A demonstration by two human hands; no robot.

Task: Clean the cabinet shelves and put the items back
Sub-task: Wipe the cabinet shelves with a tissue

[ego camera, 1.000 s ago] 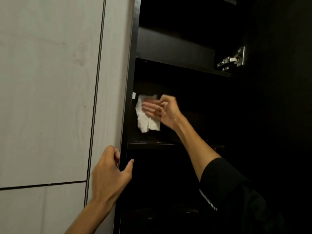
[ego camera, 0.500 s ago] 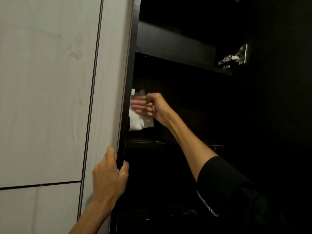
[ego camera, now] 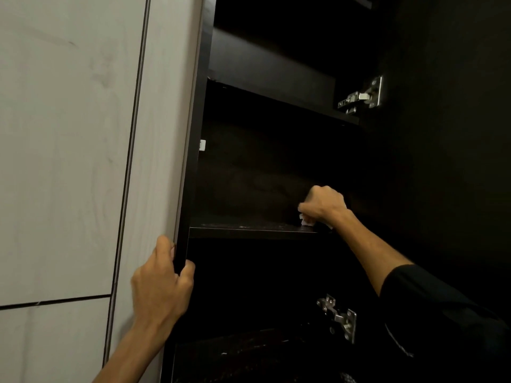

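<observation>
Wiping in progress on the middle shelf (ego camera: 249, 230) of the dark cabinet (ego camera: 190, 189). Right hand (ego camera: 325, 205) is curled into a fist around a white wipe (ego camera: 307, 223), of which only a small scrap shows beneath the fingers; the wipe sits at the shelf's right end, touching or just above the board. Left hand (ego camera: 161, 283) is clamped on the cabinet's front left edge, thumb inside, fingers wrapped round the outside, just below shelf level.

Status, judged from this view:
- Pale specks and streaks show along the shelf's front lip to the left of the wipe. Could be dust or glare; cannot tell which. If dust, this shelf is not finished.
- Upper shelf (ego camera: 276, 78) carries nothing visible; whether it is cleaned cannot be read in the dim light.
- Lower compartment is too dark to assess; only a metal hinge (ego camera: 338, 317) stands out there.
- No items are back on any visible shelf, so the restocking step looks not yet begun.

Estimate: cleaning stage partway, return of items wholly outstanding.
</observation>
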